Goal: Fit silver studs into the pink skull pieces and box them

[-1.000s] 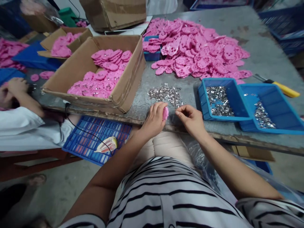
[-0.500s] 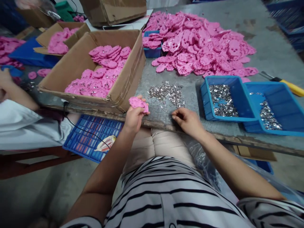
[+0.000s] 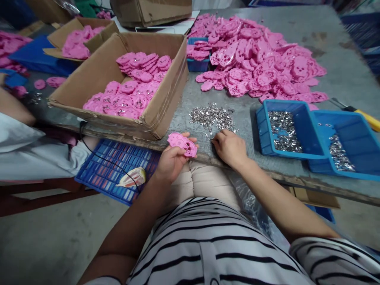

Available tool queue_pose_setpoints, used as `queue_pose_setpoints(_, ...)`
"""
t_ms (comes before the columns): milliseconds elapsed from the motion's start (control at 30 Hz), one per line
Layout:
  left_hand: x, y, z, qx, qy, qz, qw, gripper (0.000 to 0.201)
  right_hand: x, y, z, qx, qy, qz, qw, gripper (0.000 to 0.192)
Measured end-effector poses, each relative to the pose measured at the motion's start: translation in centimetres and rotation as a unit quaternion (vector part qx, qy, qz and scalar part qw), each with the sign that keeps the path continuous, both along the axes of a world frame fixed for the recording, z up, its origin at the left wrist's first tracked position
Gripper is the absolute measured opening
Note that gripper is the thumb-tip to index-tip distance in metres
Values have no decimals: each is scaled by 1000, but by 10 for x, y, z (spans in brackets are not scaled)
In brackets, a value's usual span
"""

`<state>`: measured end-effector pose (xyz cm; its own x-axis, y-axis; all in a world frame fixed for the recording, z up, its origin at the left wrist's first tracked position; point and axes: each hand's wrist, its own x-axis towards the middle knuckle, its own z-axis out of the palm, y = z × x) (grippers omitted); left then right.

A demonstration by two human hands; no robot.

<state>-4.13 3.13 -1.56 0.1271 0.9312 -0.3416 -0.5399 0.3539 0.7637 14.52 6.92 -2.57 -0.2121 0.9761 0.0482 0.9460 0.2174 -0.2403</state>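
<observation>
Over at the far left, a co-worker's pale clothing [image 3: 32, 150] shows beside the desk [image 3: 341, 79], above a bare grey floor [image 3: 59, 237]. A small carton [image 3: 102, 39] of pink pieces sits at the back on that side, and a large open carton [image 3: 169, 105] in front of it holds many more, some stacked. Below the desk's edge is a blue crate [image 3: 101, 166], a dark cable trailing across it.

Just right of the large carton, the person's left hand [image 3: 170, 164] grips one pink piece [image 3: 181, 144] between thumb and fingers, at the desk's worn front edge. Little metal parts [image 3: 212, 116] lie scattered on the grey top — the right hand [image 3: 231, 147] is at their near edge, fingers curled downward, though I can't tell whether they pinch anything. Behind spreads a great heap of pink pieces [image 3: 261, 63]. Farther right stand two blue bins [image 3: 307, 130], side by side, with metal parts inside; a yellow-handled tool [image 3: 368, 118] lies behind them. The desk top there is stained brown — dark blue crates [image 3: 362, 43] stand beyond it.
</observation>
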Motion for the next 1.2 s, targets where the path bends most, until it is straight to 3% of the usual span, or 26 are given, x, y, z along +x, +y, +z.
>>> queue_pose_setpoints(167, 5, -7, -5, 5, 10, -34, 999, 59, 3, 1, 0, -4, 0, 4, 1000, 18)
queue_pose_setpoints(300, 16, -12, -9, -2, -22, -55, 998, 52, 13, -3, -1, -29, 175, -23, 984, 11)
queue_pose_setpoints(400, 32, -14, -13, -3, 72, -8, 997, 39, 15, -12, 2, -90, 381, -47, 919, 20)
queue_pose_setpoints(500, 48, -16, -17, 69, 251, 61, 964, 21, 9, -25, 6, -154, 506, -68, 846, 34)
queue_pose_setpoints(633, 56, -19, -19, 229, 379, 70, 894, 7, -3, -38, 10, -160, 566, -109, 801, 41)
queue_pose_setpoints(833, 52, -24, -22, 294, 442, 73, 844, 9, -10, -47, 9, -205, 636, -141, 731, 43)
queue_pose_setpoints(967, 49, -26, -22, 341, 475, 88, 807, 8, -11, -51, 12, -203, 645, -129, 725, 43)
queue_pose_setpoints(1033, 49, -26, -20, 356, 465, 100, 805, 9, -11, -53, 14, -191, 639, -116, 736, 41)
queue_pose_setpoints(1100, 49, -26, -19, 339, 435, 112, 827, 8, -10, -55, 14, -161, 616, -101, 765, 39)
queue_pose_setpoints(1200, 53, -27, -18, 235, 353, 121, 897, 7, -10, -57, 14, -115, 581, -85, 801, 34)
